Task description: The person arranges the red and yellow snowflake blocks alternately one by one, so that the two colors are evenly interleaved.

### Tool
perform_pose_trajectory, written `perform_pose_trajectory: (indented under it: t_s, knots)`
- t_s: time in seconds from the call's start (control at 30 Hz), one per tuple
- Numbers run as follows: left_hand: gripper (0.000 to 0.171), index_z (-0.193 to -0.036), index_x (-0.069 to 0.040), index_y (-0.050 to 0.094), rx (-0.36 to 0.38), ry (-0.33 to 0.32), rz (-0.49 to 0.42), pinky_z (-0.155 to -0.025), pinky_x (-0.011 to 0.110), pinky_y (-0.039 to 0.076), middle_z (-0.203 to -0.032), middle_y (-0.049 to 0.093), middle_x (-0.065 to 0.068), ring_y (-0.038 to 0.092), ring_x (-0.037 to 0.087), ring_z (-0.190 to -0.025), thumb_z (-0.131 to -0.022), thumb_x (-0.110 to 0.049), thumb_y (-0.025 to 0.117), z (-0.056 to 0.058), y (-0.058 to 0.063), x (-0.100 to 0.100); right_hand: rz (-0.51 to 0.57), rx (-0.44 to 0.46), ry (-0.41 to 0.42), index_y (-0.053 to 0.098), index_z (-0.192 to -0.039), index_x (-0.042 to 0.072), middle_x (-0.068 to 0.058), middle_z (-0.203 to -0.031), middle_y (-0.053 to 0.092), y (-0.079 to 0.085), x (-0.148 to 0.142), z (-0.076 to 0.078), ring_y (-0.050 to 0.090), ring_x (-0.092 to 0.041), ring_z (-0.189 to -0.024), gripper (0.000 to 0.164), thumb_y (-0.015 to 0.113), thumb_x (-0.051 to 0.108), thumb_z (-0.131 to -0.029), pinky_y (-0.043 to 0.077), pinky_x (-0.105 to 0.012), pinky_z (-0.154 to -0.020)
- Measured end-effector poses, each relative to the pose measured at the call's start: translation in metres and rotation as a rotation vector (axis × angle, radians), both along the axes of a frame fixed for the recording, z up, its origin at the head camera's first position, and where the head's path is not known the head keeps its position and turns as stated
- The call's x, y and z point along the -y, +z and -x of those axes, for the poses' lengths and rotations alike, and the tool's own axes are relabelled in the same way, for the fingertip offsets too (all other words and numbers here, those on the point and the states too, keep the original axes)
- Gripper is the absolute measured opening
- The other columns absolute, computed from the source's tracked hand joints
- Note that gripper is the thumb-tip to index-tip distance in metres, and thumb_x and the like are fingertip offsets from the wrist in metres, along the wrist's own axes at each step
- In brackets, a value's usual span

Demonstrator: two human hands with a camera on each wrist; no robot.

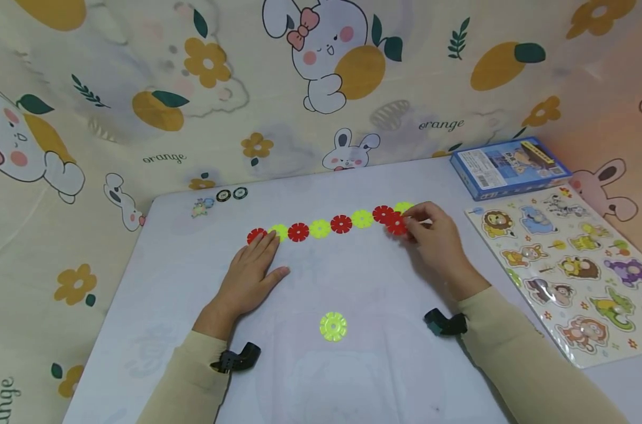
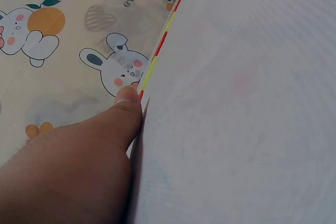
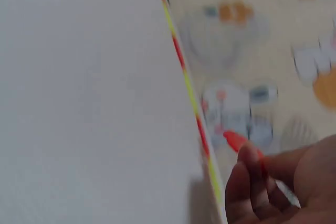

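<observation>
A row of notched, flower-shaped plastic discs, red and yellow-green by turns, lies across the white table; a red disc (image 1: 341, 224) is near its middle. My left hand (image 1: 251, 274) lies flat at the row's left end, its fingertips on a red disc (image 1: 256, 236) and a yellow-green disc (image 1: 280, 232). With thumb and fingers my right hand (image 1: 442, 244) pinches a red disc (image 1: 396, 224), also seen tilted in the right wrist view as a red piece (image 3: 236, 140). It overlaps another red disc (image 1: 381, 214) and the last yellow-green disc (image 1: 403, 207) from the head's viewpoint.
One loose yellow-green disc (image 1: 333, 327) lies nearer the front. On the right are a blue box (image 1: 512, 169) and an animal sticker sheet (image 1: 575, 265). Two small black round pieces (image 1: 231, 194) and a small animal figure (image 1: 202, 206) lie at the back left.
</observation>
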State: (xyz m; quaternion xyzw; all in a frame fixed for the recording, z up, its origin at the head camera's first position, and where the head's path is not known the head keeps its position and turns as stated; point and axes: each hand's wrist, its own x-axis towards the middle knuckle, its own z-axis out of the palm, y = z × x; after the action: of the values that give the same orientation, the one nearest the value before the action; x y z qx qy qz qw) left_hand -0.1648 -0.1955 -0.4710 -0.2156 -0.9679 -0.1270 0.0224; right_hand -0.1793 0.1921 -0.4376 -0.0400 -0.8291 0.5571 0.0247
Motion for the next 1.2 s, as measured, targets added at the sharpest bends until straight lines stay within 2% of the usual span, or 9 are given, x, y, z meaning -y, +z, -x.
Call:
perform_pose_trajectory:
  t_s: [0.13, 0.27, 0.37, 0.5, 0.57, 0.63, 0.9, 1.2]
  knots:
    - [0.079, -0.153, -0.016, 0.025, 0.003, 0.001, 0.003, -0.112, 0.05, 0.01, -0.158, 0.017, -0.001, 0.007, 0.022, -0.144, -0.093, -0.065, 0.037, 0.0, 0.0, 0.0, -0.056, 0.017, -0.162, 0.053, -0.122, 0.013, -0.007, -0.112, 0.051, -0.005, -0.032, 0.008, 0.058, -0.021, -0.092, 0.025, 0.05, 0.026, -0.101, 0.052, -0.022, -0.073]
    - [0.079, -0.153, -0.016, 0.024, 0.006, 0.005, 0.007, -0.112, 0.05, 0.01, -0.158, 0.016, -0.001, 0.006, 0.022, -0.144, -0.093, -0.064, 0.037, 0.0, 0.0, 0.0, -0.115, 0.025, -0.222, 0.053, -0.129, 0.01, -0.009, -0.12, 0.049, -0.006, -0.046, 0.012, 0.056, -0.022, -0.098, 0.032, 0.051, 0.023, -0.1, 0.052, -0.025, -0.077]
    - [0.078, -0.153, -0.016, 0.024, 0.01, 0.009, 0.007, -0.112, 0.05, 0.01, -0.158, 0.016, -0.001, 0.006, 0.022, -0.144, -0.093, -0.064, 0.038, -0.001, 0.0, -0.001, -0.22, 0.046, -0.175, 0.049, -0.136, 0.008, -0.012, -0.13, 0.043, -0.006, -0.047, 0.013, 0.048, -0.027, -0.109, 0.041, 0.053, 0.024, -0.099, 0.049, -0.037, -0.087]
    - [0.078, -0.153, -0.016, 0.025, 0.017, 0.011, 0.005, -0.112, 0.05, 0.01, -0.158, 0.016, -0.001, 0.007, 0.022, -0.144, -0.093, -0.063, 0.039, -0.001, 0.002, -0.001, -0.446, 0.069, 0.007, 0.041, -0.143, 0.003, -0.02, -0.145, 0.032, -0.004, -0.043, 0.014, 0.029, -0.039, -0.13, 0.053, 0.053, 0.027, -0.098, 0.033, -0.057, -0.101]
    - [0.078, -0.153, -0.016, 0.025, 0.019, 0.012, 0.007, -0.112, 0.051, 0.01, -0.158, 0.016, -0.001, 0.007, 0.022, -0.144, -0.093, -0.063, 0.039, -0.001, 0.002, -0.001, -0.542, 0.068, 0.085, 0.038, -0.144, 0.001, -0.021, -0.15, 0.027, -0.004, -0.04, 0.014, 0.019, -0.042, -0.135, 0.056, 0.053, 0.026, -0.097, 0.024, -0.06, -0.104]
    - [0.078, -0.153, -0.015, 0.025, 0.017, 0.01, 0.009, -0.112, 0.051, 0.01, -0.158, 0.017, -0.001, 0.007, 0.022, -0.144, -0.093, -0.063, 0.039, -0.001, 0.002, -0.001, -0.601, 0.062, 0.116, 0.036, -0.145, -0.001, -0.022, -0.151, 0.023, -0.004, -0.038, 0.013, 0.014, -0.043, -0.137, 0.059, 0.054, 0.026, -0.096, 0.022, -0.062, -0.104]
    - [0.078, -0.153, -0.016, 0.025, 0.001, 0.005, 0.011, -0.112, 0.051, 0.011, -0.158, 0.017, 0.0, 0.007, 0.022, -0.144, -0.092, -0.064, 0.039, 0.001, 0.002, -0.001, -0.7, 0.094, 0.117, 0.027, -0.148, -0.002, -0.02, -0.156, 0.014, -0.005, -0.036, 0.013, 0.007, -0.039, -0.141, 0.075, 0.059, 0.038, -0.094, 0.017, -0.062, -0.106]
    - [0.078, -0.153, -0.016, 0.025, 0.005, 0.007, 0.013, -0.112, 0.051, 0.011, -0.158, 0.017, 0.0, 0.007, 0.022, -0.144, -0.093, -0.063, 0.039, 0.0, 0.001, -0.001, -0.703, 0.102, 0.162, 0.028, -0.148, -0.002, -0.019, -0.156, 0.015, -0.002, -0.036, 0.012, 0.007, -0.037, -0.142, 0.077, 0.061, 0.041, -0.092, 0.014, -0.061, -0.107]
